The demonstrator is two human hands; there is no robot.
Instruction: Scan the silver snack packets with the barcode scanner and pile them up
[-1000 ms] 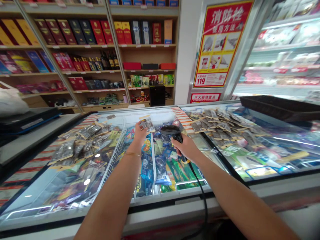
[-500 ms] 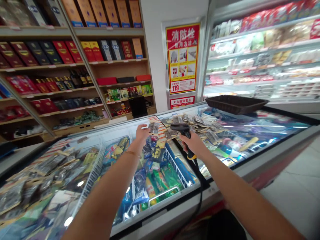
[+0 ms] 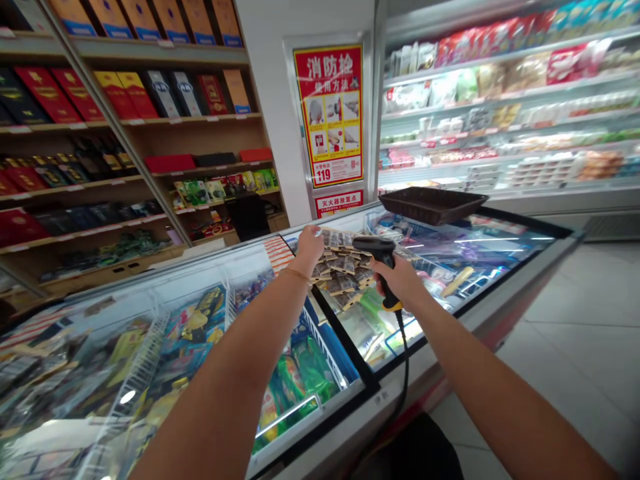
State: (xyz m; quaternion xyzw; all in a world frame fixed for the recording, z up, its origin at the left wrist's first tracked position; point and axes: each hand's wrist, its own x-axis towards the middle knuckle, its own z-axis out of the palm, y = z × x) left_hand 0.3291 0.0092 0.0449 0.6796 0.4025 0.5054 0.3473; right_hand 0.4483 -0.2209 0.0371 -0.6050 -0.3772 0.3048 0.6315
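Hands over freezer lid [image 3: 250,267]: L hand [image 3: 310,241] pinches small packet [image 3: 327,238] above packet pile [image 3: 345,270]; R hand [image 3: 397,280] grips barcode scanner [image 3: 380,257].

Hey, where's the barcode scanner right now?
The barcode scanner is in the right hand, held over the freezer's glass lid, just right of the pile of small packets and in front of the dark tray.

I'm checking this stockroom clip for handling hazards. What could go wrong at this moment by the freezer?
1. The left hand reaches into the loose pile of small packets on the freezer's glass lid; some could slide off.
2. The cable of the scanner in the right hand hangs over the freezer edge and might snag.
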